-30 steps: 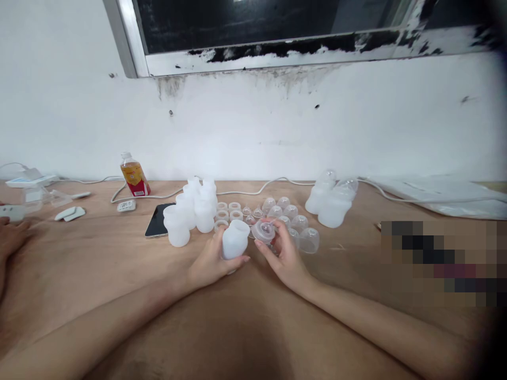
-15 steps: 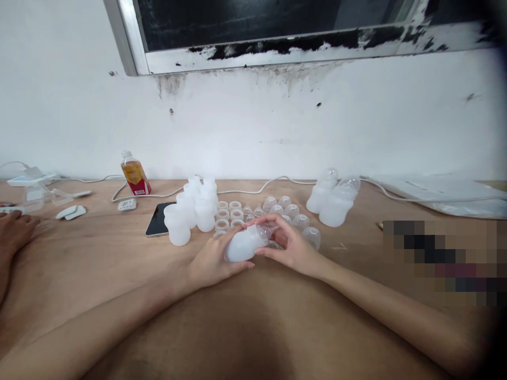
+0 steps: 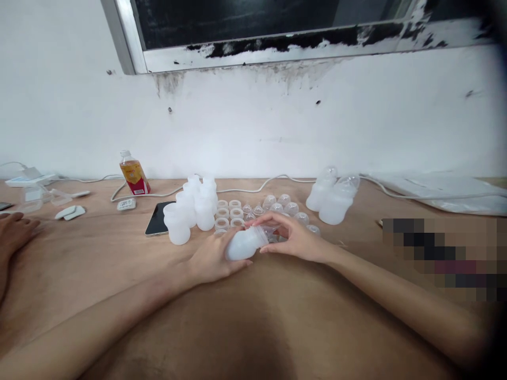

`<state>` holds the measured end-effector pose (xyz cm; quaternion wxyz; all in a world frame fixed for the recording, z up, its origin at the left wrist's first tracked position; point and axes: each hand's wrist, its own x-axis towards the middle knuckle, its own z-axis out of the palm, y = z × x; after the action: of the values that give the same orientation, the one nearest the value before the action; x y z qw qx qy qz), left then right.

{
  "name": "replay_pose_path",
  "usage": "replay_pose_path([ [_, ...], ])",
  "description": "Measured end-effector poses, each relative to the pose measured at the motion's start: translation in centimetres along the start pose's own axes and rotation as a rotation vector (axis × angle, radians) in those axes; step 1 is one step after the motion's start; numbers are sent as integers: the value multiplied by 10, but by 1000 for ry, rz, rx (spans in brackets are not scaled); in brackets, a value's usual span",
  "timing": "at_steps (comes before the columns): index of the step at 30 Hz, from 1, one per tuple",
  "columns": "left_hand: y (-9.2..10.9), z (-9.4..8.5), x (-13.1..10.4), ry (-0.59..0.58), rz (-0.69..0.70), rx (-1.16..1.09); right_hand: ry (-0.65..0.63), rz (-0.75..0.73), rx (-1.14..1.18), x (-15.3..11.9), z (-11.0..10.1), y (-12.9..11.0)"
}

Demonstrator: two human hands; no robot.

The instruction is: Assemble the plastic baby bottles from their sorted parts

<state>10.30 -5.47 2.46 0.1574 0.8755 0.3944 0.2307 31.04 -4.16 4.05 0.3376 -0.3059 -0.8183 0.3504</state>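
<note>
A frosted white baby bottle [image 3: 241, 245] lies tilted between my two hands, its neck pointing right. My left hand [image 3: 216, 258] wraps around the bottle's body from the left, thumb underneath. At the neck, my right hand [image 3: 295, 240] closes its fingers on a clear top part [image 3: 270, 232]; whether that is the teat or a cap I cannot make out. Just behind the hands lie pale collar rings [image 3: 223, 213], small clear teats [image 3: 258, 210] and clear dome caps [image 3: 292, 208], some hidden by my right hand.
Several open bottles [image 3: 178, 227] stand left of the rings, beside a phone [image 3: 158, 219]. Capped bottles [image 3: 336, 203] stand at the back right. A drink bottle [image 3: 134, 174], a white cable [image 3: 257, 190] and a plastic bag [image 3: 435, 192] lie along the wall. Another person's hand [image 3: 18, 229] rests far left.
My right hand has shifted slightly right along the bottle's neck, and more of the neck shows. My left hand keeps its hold. The view has tipped a little.
</note>
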Motion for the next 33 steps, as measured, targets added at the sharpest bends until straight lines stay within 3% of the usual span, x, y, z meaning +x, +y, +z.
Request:
replay_pose_path([
  [4, 3, -3, 2, -20, 1, 10, -52, 11, -130, 0, -5, -5],
  [7, 5, -4, 3, -37, -3, 27, -112, -63, -225, 0, -10, -10],
  [11, 4, -4, 3, -35, -5, 32, -94, -106, -310, 1, -12, -11],
  [20, 5, 2, 1, -67, 50, 172, -70, 176, -654, 0, -1, -15],
  [29, 1, -2, 2, -36, -33, 39, -199, -84, -490, 0, -17, -28],
  [33, 3, 2, 0, -26, 30, 134, -66, 107, -496, 0, 2, -16],
])
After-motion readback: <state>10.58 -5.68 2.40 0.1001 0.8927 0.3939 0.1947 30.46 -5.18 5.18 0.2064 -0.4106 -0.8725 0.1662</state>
